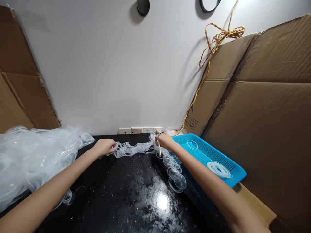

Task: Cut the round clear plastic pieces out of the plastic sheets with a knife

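A strand of joined translucent rings (136,149) stretches across the back of the black tabletop (116,191). My left hand (105,147) is closed on its left end. At the other end my right hand (165,141) grips a thin white stick (159,149) that points down over the rings. Whether those fingers also pinch the strand is hidden. Several loose clear rings (176,176) trail toward me beneath my right forearm.
A big heap of translucent rings (36,158) lies at the left. On the right stands a blue basket (201,152) holding a bundle of rings (219,170) and a single ring. Cardboard (267,113) rises beside it; sockets (136,130) and a yellow cord (198,92) are at the back.
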The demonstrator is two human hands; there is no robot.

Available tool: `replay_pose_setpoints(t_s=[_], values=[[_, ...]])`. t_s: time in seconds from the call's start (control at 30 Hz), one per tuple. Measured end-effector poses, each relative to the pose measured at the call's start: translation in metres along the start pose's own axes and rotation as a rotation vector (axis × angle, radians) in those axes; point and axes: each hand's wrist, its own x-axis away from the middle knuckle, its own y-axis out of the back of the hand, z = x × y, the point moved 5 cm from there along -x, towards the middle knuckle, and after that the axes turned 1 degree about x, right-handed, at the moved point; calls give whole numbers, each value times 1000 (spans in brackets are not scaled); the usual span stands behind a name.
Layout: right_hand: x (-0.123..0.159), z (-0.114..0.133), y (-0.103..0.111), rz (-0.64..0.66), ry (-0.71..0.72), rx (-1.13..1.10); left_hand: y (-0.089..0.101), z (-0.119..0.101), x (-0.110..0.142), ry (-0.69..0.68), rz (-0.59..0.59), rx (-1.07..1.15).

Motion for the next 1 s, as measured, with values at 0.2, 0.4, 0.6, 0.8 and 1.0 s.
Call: replay_pose_setpoints(t_s=[0.2, 0.4, 0.6, 0.8, 1.0], values=[[-26, -98, 82, -170, -325, 100, 56, -63, -79, -54, -211, 132], [-24, -139, 92, -130, -518, 93, 47, -154, -121, -228, -192, 252], [0, -123, 55, -57, -466, -38, 22, -116, -76, -262, -88, 144], [39, -81, 39, -117, -290, -266, 60, 28, 19, -14, -219, -52], [79, 6, 4, -168, -2, -614, 92, 146, 149, 280, -338, -185]])
